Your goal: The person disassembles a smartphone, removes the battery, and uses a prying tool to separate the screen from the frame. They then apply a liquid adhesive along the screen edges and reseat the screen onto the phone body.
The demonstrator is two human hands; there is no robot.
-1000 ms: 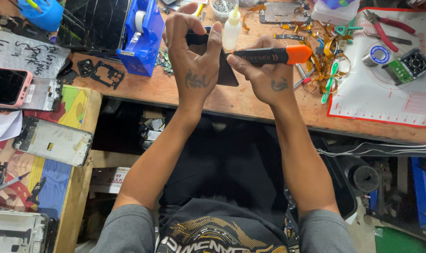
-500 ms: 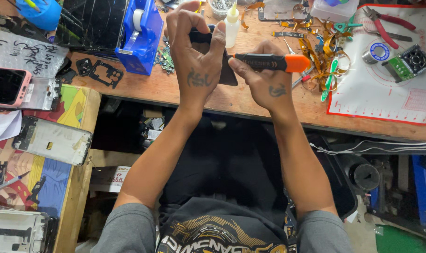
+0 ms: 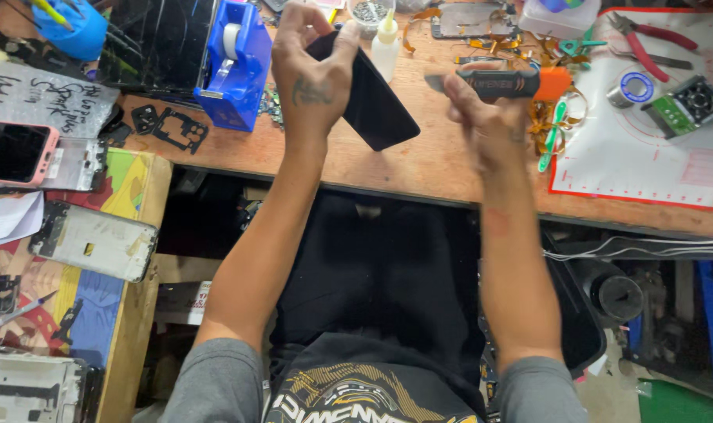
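Wooden surface: a worn brown workbench (image 3: pixel 388 168) is seen from above, crowded along its far edge with repair clutter.
Left hand: the left hand (image 3: pixel 313 74) is raised over the bench, its fingers curled closed around the upper end of a black phone (image 3: pixel 376 102).
Phone: the dark slab is held tilted above the wood, its lower corner angled down toward the right, clear of the bench.
Right hand: the right hand (image 3: pixel 486 117) is blurred, its fingers wrapped shut around a black-and-orange opening tool (image 3: pixel 501 82).
Tool: it is held level, the metal tip pointed left toward the phone but apart from it, the orange end pointed right.
Behind the hands: a small white glue bottle (image 3: pixel 385 47) is stood just beyond the phone, and a blue tape dispenser (image 3: pixel 235 66) is set to the left of it.
Far left of bench: a cracked black screen panel (image 3: pixel 161 43) is laid flat, with small black frame parts (image 3: pixel 168 125) beside it.
Right of bench: a white work mat with a red border (image 3: pixel 646 164) is spread out, with red-handled pliers (image 3: pixel 646 43) and a solder reel (image 3: pixel 631 88) on it.
Side table: a colourful lower table (image 3: pixel 129 196) is placed at the left, with a pink-cased phone (image 3: pixel 16 153) and a silver phone back (image 3: pixel 94 241) on it.
Below the bench: dark space is seen around the person's lap, with cables (image 3: pixel 638 247) trailed at the right.
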